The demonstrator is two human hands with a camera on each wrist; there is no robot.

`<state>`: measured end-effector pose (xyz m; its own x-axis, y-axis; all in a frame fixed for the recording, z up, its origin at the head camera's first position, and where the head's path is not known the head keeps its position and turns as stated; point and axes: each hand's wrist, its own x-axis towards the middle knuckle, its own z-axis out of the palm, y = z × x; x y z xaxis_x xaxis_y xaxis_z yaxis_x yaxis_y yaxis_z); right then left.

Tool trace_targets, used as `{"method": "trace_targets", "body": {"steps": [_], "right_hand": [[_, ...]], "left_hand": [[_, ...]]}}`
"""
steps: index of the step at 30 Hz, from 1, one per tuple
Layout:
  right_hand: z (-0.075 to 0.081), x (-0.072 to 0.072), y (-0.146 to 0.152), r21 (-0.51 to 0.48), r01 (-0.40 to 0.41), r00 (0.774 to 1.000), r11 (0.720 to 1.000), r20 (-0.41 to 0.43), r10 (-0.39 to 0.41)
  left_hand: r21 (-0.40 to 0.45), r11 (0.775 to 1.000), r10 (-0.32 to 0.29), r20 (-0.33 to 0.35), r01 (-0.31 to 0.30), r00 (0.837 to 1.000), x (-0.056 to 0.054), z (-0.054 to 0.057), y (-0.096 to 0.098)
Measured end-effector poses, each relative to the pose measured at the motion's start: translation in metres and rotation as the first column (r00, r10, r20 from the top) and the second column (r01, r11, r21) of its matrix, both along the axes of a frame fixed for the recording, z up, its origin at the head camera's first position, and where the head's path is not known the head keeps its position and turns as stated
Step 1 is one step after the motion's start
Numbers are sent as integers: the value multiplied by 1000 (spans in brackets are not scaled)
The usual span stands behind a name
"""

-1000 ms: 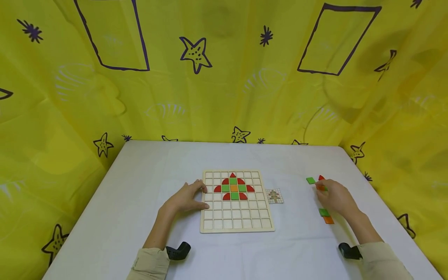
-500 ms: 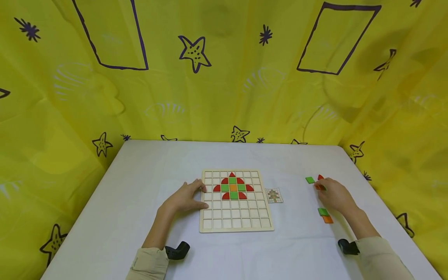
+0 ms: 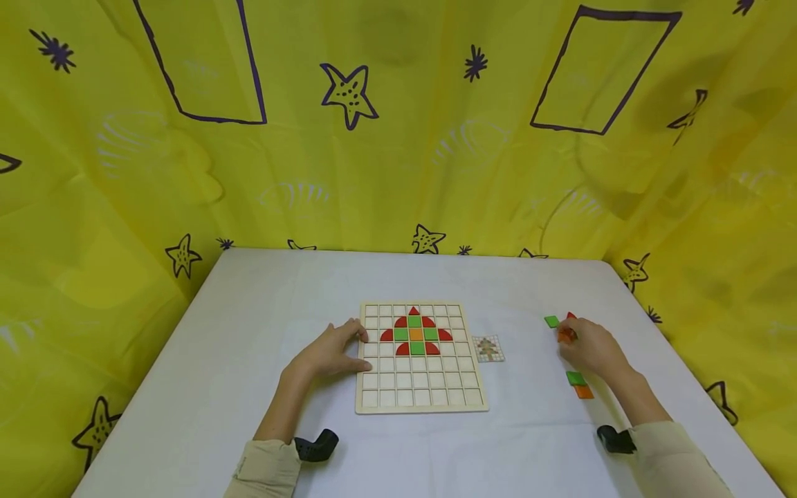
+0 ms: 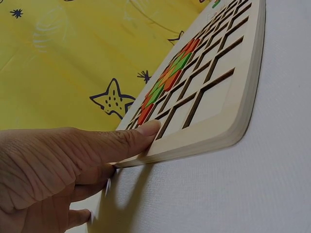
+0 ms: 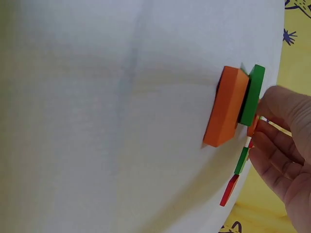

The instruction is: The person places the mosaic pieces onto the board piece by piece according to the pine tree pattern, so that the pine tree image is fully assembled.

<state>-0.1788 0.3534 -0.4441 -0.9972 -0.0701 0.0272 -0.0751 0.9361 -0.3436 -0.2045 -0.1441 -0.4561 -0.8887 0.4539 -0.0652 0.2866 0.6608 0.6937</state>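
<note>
"Along the far edge of the white table (image 3: 299,287), a yellow curtain (image 3: 398,173) rises, well apart from both your hands. It flanks the left and right sides too. Between the board (image 3: 420,380) and your right hand (image 3: 594,349) you have a broad stretch of white surface."

"What's around you there?"

"A small printed card (image 3: 488,348) sits just beside the board's right rim. On the near side of your right hand, left of your forearm, lie a green square (image 3: 575,378) and, right next to it, an orange square (image 3: 583,392). Beyond your fingertips are a green tile (image 3: 551,321) and a red piece (image 3: 571,315), partly hidden by your hand."

"And what are your hands doing?"

"Your right thumb and fingers are pinched together on an orange piece (image 3: 565,336), partly covered by them, well to the right of the board. Your left hand (image 3: 328,351) rests at the board's left edge, thumb and forefinger spread apart; your left wrist view shows the thumb (image 4: 148,128) lying on the rim. The red, green and orange pattern (image 3: 415,335) fills cells in the board's far half, to the right of that hand."
</note>
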Motion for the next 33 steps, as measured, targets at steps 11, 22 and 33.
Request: {"method": "trace_targets", "body": {"steps": [11, 22, 33], "right_hand": [[-1, 8, -14, -24, -74, 997, 997, 6, 75], [-4, 14, -35, -52, -127, 992, 991, -6, 127], [4, 15, -67, -20, -218, 971, 976, -108, 214]], "left_hand": [[-18, 1000, 8, 14, -8, 1000, -1, 2, 0], [-16, 1000, -2, 2, 2, 1000, -1, -3, 0], [-7, 1000, 1, 6, -1, 1000, -1, -1, 1]]}}
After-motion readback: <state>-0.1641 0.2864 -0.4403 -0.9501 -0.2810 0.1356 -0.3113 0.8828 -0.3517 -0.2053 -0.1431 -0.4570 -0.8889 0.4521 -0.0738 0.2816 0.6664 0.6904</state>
